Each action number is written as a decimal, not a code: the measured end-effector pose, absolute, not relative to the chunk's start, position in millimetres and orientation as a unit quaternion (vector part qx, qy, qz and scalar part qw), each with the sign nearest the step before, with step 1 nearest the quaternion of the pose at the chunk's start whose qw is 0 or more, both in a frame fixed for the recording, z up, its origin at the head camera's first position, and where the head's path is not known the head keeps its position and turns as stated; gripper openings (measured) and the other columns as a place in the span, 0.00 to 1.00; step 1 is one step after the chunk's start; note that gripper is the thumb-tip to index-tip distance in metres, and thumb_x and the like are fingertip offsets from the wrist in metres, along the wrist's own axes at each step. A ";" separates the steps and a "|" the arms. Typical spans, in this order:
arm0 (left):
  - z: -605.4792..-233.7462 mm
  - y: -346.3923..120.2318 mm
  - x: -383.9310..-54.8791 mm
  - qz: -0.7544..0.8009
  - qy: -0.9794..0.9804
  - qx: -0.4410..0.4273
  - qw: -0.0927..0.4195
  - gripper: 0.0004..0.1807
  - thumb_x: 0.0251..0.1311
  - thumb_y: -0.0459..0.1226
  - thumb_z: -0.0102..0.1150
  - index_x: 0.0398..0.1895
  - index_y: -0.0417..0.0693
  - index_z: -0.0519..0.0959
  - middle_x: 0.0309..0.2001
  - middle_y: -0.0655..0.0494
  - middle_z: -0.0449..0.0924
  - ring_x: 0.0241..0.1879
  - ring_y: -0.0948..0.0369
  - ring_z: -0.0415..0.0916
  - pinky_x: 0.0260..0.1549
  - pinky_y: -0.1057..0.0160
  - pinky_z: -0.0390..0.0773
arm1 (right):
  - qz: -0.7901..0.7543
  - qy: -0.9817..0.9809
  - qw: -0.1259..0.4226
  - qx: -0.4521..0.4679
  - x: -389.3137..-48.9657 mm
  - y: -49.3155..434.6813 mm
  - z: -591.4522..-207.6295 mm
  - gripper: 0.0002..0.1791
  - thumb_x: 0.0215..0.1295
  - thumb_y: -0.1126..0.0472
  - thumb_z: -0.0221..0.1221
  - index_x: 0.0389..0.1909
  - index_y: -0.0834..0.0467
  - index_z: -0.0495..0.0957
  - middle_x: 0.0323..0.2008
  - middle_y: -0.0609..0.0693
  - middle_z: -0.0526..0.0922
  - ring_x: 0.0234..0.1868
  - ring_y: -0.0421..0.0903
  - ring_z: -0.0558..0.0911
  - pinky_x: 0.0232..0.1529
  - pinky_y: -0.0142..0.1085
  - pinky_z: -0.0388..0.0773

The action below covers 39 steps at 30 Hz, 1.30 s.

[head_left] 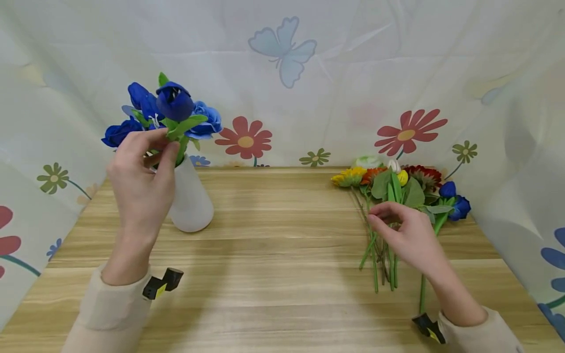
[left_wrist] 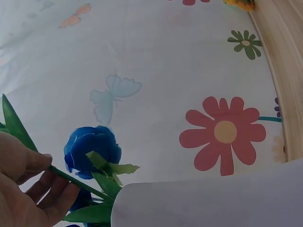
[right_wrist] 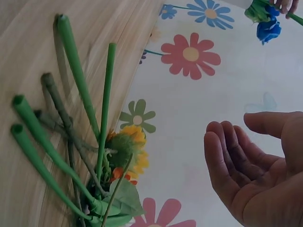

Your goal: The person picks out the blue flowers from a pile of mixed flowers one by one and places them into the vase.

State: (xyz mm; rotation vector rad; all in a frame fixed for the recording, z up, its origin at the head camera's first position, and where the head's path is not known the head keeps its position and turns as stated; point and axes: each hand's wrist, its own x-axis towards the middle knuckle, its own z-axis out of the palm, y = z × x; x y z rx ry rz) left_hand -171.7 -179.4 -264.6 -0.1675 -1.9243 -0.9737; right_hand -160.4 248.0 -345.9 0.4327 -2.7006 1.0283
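Thumb and fingers of my left hand (head_left: 143,179) pinch the green stem (left_wrist: 80,183) of a blue tulip (head_left: 174,102) just above the mouth of a white vase (head_left: 192,201). The stem runs down into the vase, as the left wrist view shows. Around the tulip stand several blue flowers, among them a lighter blue rose (head_left: 207,120). My right hand (head_left: 412,238) hovers over a bunch of cut flowers, fingers loosely curled and holding nothing. In the right wrist view a gap shows between its thumb and fingertips, with green stems (right_wrist: 78,66) to the left.
On the table's right lie a yellow sunflower (head_left: 350,176), a dark red flower (head_left: 423,176), a white bud (head_left: 394,166) and blue flowers (head_left: 461,208), their stems toward the front. Bare wood (head_left: 273,235) lies between vase and bunch. A printed curtain (head_left: 344,98) hangs behind.
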 end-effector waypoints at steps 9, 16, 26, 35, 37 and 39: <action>-273.4 -187.9 -172.1 -0.371 -0.821 -0.044 0.431 0.09 0.67 0.29 0.65 0.47 0.32 0.85 0.40 0.43 0.84 0.37 0.68 0.77 0.39 0.79 0.75 | 0.331 -0.939 0.036 0.092 -167.8 264.7 -347.3 0.16 0.76 0.52 0.60 0.47 0.61 0.83 0.36 0.54 0.87 0.32 0.50 0.83 0.25 0.36 0.78; -277.1 -192.6 -173.5 -0.367 -0.831 -0.037 0.416 0.09 0.67 0.29 0.65 0.46 0.31 0.85 0.40 0.41 0.84 0.38 0.55 0.81 0.40 0.78 0.74 | 0.288 -0.954 0.005 0.088 -174.2 273.5 -350.2 0.19 0.76 0.51 0.59 0.49 0.65 0.83 0.36 0.54 0.87 0.34 0.49 0.84 0.31 0.42 0.79; -281.7 -197.7 -175.4 -0.348 -0.855 -0.023 0.385 0.08 0.66 0.31 0.67 0.43 0.32 0.86 0.39 0.41 0.86 0.37 0.49 0.83 0.36 0.73 0.69 | 0.174 -0.980 -0.054 0.081 -181.9 308.1 -344.7 0.12 0.73 0.65 0.55 0.36 0.71 0.82 0.23 0.52 0.78 0.22 0.48 0.74 0.24 0.43 0.71; -283.7 -199.1 -175.5 -0.326 -0.873 -0.008 0.363 0.10 0.66 0.32 0.67 0.43 0.31 0.85 0.39 0.38 0.86 0.38 0.46 0.84 0.36 0.65 0.72 | 0.153 -0.983 -0.078 0.060 -187.3 338.8 -342.7 0.10 0.67 0.65 0.59 0.28 0.67 0.82 0.24 0.55 0.81 0.23 0.49 0.76 0.24 0.43 0.72; -284.3 -199.3 -175.9 -0.322 -0.875 -0.009 0.362 0.09 0.66 0.32 0.67 0.42 0.31 0.85 0.39 0.39 0.86 0.38 0.46 0.84 0.36 0.65 0.72 | 0.149 -0.984 -0.086 0.052 -189.6 344.5 -342.6 0.10 0.66 0.63 0.61 0.31 0.68 0.84 0.27 0.57 0.84 0.25 0.50 0.78 0.25 0.44 0.75; -284.8 -199.5 -176.7 -0.317 -0.877 -0.007 0.360 0.09 0.66 0.31 0.68 0.41 0.31 0.85 0.38 0.39 0.86 0.37 0.46 0.85 0.35 0.66 0.72 | 0.147 -0.983 -0.103 0.040 -191.7 349.3 -343.3 0.11 0.65 0.62 0.61 0.30 0.67 0.84 0.26 0.55 0.83 0.25 0.50 0.78 0.25 0.43 0.74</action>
